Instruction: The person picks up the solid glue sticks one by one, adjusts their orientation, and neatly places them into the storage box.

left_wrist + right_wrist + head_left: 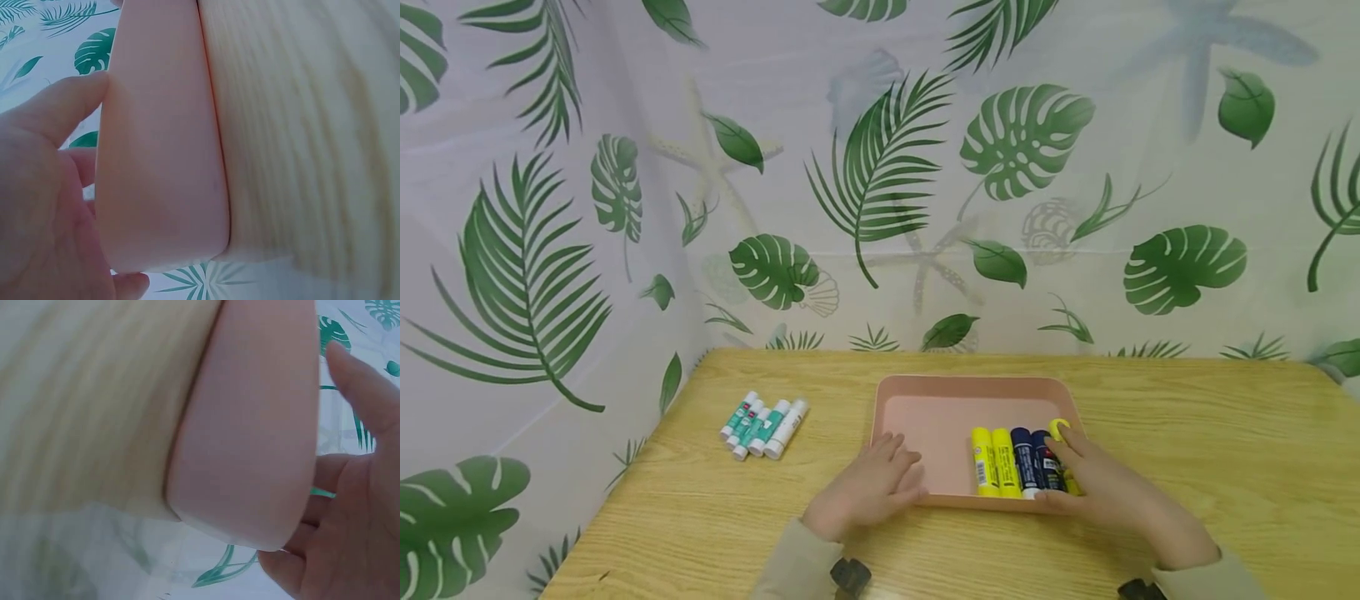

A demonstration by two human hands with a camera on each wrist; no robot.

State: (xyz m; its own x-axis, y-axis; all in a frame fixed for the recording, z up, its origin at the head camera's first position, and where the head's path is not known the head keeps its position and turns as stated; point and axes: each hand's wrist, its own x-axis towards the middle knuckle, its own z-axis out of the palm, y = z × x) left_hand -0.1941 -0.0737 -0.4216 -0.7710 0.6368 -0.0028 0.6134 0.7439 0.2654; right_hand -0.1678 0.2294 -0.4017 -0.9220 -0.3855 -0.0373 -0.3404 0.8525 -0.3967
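A shallow pink tray (pixel 936 400) lies on the table between my hands. Along its right side stand glue sticks in a row: two yellow glue sticks (pixel 996 462), two dark blue glue sticks (pixel 1024 458), and another yellow glue stick (pixel 1059 428) mostly hidden by my right hand. My left hand (pixel 872 483) is at the tray's near left corner, its thumb touching the rim in the left wrist view. The right hand (pixel 1101 475) reaches over the near right corner with fingers extended; in the right wrist view its thumb is apart from the tray wall (pixel 250 425).
Several green-and-white glue sticks (pixel 767 423) and a larger white one (pixel 786 429) lie side by side on the wooden table (pixel 700 517), left of the tray. A leaf-patterned cloth (pixel 917 208) hangs behind the table and at its left.
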